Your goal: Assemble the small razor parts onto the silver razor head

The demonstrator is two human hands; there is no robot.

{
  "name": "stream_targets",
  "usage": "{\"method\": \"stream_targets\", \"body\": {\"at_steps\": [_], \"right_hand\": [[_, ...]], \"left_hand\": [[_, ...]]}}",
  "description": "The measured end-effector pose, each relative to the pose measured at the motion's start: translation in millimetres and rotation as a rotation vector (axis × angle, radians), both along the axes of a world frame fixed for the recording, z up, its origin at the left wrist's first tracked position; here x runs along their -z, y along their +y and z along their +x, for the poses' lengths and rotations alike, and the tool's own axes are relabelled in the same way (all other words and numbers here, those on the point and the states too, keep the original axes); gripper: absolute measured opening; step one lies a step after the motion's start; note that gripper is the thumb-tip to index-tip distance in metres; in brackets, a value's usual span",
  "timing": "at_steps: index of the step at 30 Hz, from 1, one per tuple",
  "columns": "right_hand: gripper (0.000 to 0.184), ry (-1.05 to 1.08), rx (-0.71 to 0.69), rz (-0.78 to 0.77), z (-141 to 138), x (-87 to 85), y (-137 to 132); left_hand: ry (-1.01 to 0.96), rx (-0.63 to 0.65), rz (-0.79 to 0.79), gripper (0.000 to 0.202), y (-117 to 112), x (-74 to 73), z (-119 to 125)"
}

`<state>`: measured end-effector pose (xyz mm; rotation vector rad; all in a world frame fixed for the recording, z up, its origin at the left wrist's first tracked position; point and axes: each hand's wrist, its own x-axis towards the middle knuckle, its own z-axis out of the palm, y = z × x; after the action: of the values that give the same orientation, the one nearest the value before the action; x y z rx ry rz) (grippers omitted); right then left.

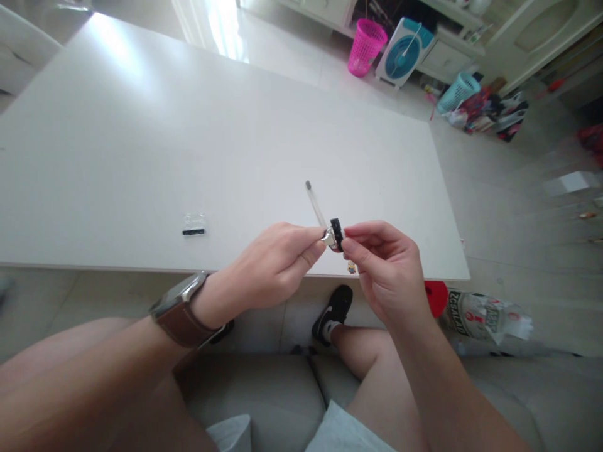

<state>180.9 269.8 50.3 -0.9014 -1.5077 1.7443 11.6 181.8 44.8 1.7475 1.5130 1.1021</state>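
Note:
Over the near edge of the white table point(264, 138), my two hands meet at a small object. My left hand point(277, 263) is closed, thumb and forefinger pinching a small shiny silver metal piece point(328, 237). Against that metal stands a short, thick black strip point(336, 234), pinched by the fingertips of my right hand point(389, 260). Whether the two pieces are joined, I cannot tell. Just beyond them a thin clear stick with a grey tip point(315, 202) points away; its near end is hidden behind the fingers.
Left on the table lies a small clear plastic piece point(195, 220) with a black strip point(193, 232). A small yellow-and-blue cartoon figure point(352, 267) is at the table's near edge. On the floor are a pink basket point(366, 47), a blue-white fan point(402, 53) and a plastic bag point(487, 316).

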Motion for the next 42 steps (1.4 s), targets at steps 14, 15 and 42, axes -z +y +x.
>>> {"method": "stream_targets", "body": {"at_steps": [14,15,42], "right_hand": [[0.018,0.023,0.003,-0.031,-2.3,2.3,-0.5],[0.019,0.026,0.003,-0.038,-2.4,2.4,-0.6],[0.022,0.029,-0.042,-0.052,0.4,5.4,3.3]], "left_hand": [[0.027,0.000,0.009,0.029,-1.3,2.5,0.2],[0.036,-0.010,0.014,0.030,-1.3,2.6,0.4],[0.105,-0.061,-0.009,0.032,-2.3,5.6,1.1]]}}
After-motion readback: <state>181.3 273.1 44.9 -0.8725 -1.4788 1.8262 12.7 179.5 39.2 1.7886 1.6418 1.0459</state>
